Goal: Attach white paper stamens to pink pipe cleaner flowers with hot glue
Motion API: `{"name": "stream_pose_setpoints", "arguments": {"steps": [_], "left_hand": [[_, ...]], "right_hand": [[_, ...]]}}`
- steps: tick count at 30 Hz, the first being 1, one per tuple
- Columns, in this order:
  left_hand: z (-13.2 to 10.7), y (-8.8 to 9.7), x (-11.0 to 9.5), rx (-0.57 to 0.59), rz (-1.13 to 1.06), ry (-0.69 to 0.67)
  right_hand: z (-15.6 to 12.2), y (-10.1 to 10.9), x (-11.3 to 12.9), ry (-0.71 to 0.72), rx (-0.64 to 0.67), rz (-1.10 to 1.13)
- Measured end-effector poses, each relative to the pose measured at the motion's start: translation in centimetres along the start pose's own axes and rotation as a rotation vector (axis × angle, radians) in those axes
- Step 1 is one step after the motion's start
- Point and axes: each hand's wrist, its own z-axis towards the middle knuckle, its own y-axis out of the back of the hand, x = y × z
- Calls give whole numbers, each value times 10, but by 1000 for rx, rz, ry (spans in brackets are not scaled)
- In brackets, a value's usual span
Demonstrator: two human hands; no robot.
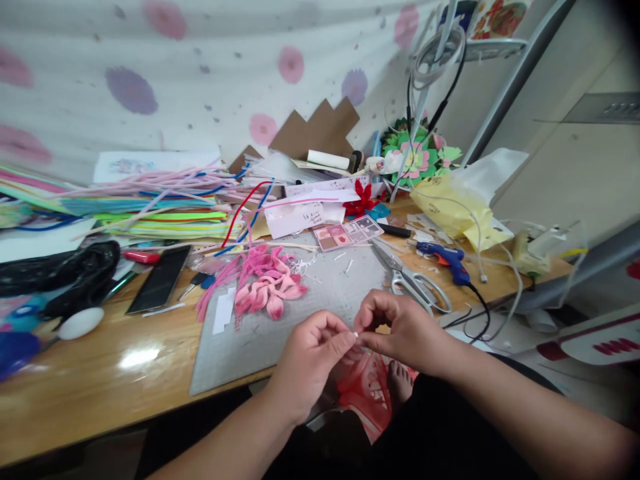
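Observation:
My left hand [313, 357] and my right hand [400, 327] meet over the front edge of the grey cutting mat [280, 340]. Thumb and fingers of both are pinched on a tiny white piece [356, 335], mostly covered by the fingertips; it looks like a bit of paper, but its kind is not clear. Beyond my left hand lie pink fuzzy flower petals [270, 283] with pink pipe cleaners [225, 280]. A white paper strip [223, 311] is beside them. White scraps [305, 267] are scattered on the mat. Scissors [405, 270] rest beyond my right hand.
A blue glue gun [445, 257] with its cord lies at the right. Bundles of coloured pipe cleaners [165, 223] fill the back left. A black phone [160, 280] sits on the wooden table [100, 380]. Below the edge is a red plastic bag [367, 393].

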Motion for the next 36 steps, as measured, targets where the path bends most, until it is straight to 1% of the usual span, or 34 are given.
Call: {"name": "stream_pose_setpoints", "arguments": {"steps": [2, 4, 7, 9, 11, 15, 18, 20, 23, 26, 28, 30, 32, 34, 35, 36], "left_hand": [[-2, 6, 1, -47, -50, 1], [-5, 12, 0, -67, -68, -12], [-11, 22, -4, -67, -59, -33], [-16, 28, -8, -86, -57, -47], [-21, 33, -12, -120, -60, -66], [-30, 38, -18, -179, -74, -119], [-36, 41, -21, -213, -85, -167], [-38, 44, -22, -229, -71, -186], [-41, 50, -22, -244, -73, -178], [-44, 55, -23, -238, -111, -169], [-46, 56, -24, -196, -90, -152], [-49, 58, -21, -106, 38, -119], [-50, 60, -12, 36, 276, -101], [-51, 65, 3, 224, 515, -154], [-52, 68, 12, 301, 581, -172], [-52, 72, 20, 320, 624, -195]], "right_hand": [[5, -5, 3, 52, 14, -72], [11, -9, 4, 142, 63, -94], [22, -15, 2, 302, 168, -14], [30, -21, -1, 330, 197, 81], [36, -28, -2, 288, 205, 196], [42, -46, 0, 113, 270, 541], [41, -58, 1, 4, 307, 721], [39, -64, 1, -23, 312, 802], [37, -73, -1, -31, 311, 891], [37, -75, 2, -26, 331, 899], [36, -68, 7, -3, 362, 835], [33, -53, 15, 1, 438, 710], [27, -31, 21, -16, 561, 542], [21, -9, 23, 66, 640, 318], [18, 0, 22, 115, 650, 234], [16, 7, 20, 150, 633, 170]]}}
